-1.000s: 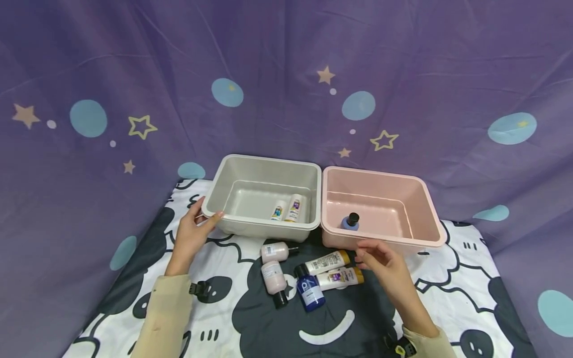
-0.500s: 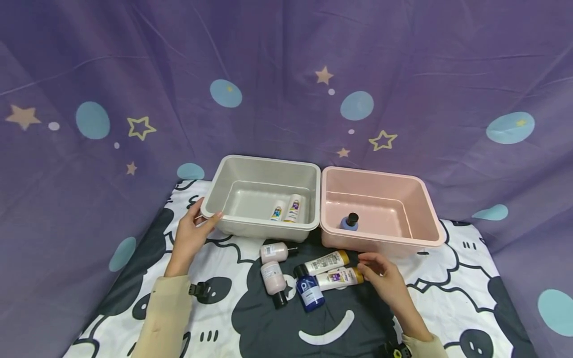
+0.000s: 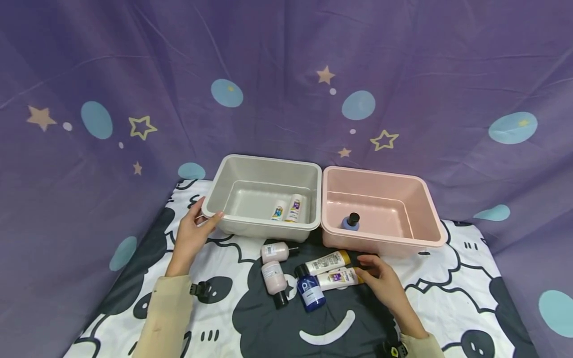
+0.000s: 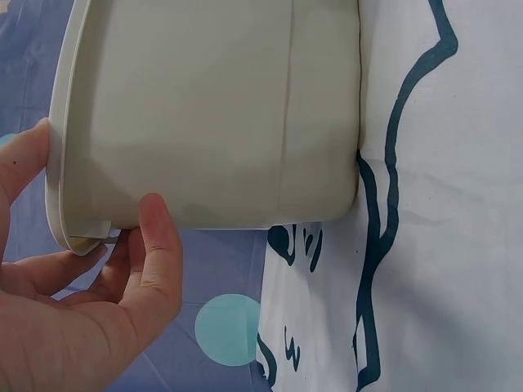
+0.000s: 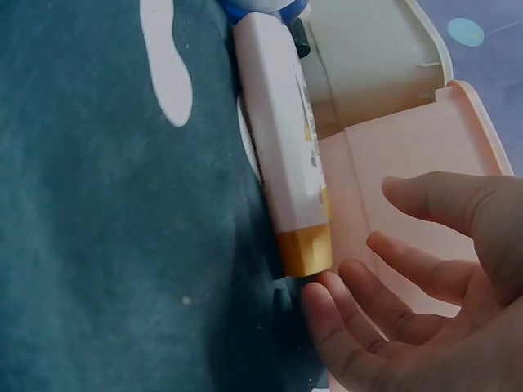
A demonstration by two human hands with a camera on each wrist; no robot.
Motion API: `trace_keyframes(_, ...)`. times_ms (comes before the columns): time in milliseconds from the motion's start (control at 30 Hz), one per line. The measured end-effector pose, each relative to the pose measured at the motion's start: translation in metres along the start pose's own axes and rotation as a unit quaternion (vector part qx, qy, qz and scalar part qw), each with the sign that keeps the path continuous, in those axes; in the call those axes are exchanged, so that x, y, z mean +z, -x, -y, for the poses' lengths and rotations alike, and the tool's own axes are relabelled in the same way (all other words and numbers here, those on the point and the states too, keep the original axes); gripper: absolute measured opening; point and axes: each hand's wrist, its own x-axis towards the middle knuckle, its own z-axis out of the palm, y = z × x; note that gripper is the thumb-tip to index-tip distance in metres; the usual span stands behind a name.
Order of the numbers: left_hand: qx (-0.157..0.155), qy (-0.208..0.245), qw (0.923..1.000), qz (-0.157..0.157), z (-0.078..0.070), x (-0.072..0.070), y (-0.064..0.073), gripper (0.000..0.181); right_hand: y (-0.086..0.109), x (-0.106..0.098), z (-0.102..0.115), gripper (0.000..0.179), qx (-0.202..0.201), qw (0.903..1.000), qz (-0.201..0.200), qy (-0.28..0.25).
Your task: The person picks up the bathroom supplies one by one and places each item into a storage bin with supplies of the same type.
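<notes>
At the front left corner of the grey bin (image 3: 264, 229), my left hand (image 3: 190, 241) grips the rim; the left wrist view shows the thumb on the rim and the fingers under it. My right hand (image 3: 386, 284) is at the gold-capped end of a white squeeze tube (image 3: 334, 278), thumb and fingers parted. In the right wrist view the fingertips lie right beside the gold cap (image 5: 306, 251). Another white tube (image 3: 326, 263) lies just behind. A dark blue bottle (image 3: 311, 293) with a black cap leans against the tubes' left ends.
Two pale pink bottles (image 3: 273, 277) with black caps lie left of the blue one. The grey bin contains two small white tubes (image 3: 294, 209). Beside it stands a pink bin (image 3: 380, 243) with a blue black-capped bottle (image 3: 350, 223) inside. A purple curtain (image 3: 277, 74) hangs behind.
My right hand has come down from the pink bin's front rim to the gold cap of the nearer tube. The left hand and the bins have stayed put.
</notes>
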Motion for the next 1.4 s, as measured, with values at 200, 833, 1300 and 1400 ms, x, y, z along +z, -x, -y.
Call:
trace_keyframes(200, -0.005, -0.001, 1.0000, -0.005, 0.001, 0.000, -0.001, 0.084, -0.002, 0.001, -0.006, 0.044, 0.020, 0.9979, 0.045, 0.043)
trace_keyframes(833, -0.007, 0.003, 1.0000, -0.005, 0.002, 0.001, -0.001, 0.084, -0.005, -0.001, -0.016, 0.049, -0.053, 0.9862, 0.088, 0.130)
trace_keyframes(1300, -0.009, 0.001, 1.0000, -0.002, 0.001, 0.000, 0.000, 0.085, 0.003, -0.006, -0.023, 0.045, -0.064, 0.9921, 0.103, 0.034)
trace_keyframes(1400, -0.010, 0.002, 0.9999, -0.002, 0.001, 0.000, -0.001, 0.085, 0.005, -0.009, -0.024, 0.044, -0.059, 0.9908, 0.120, -0.022)
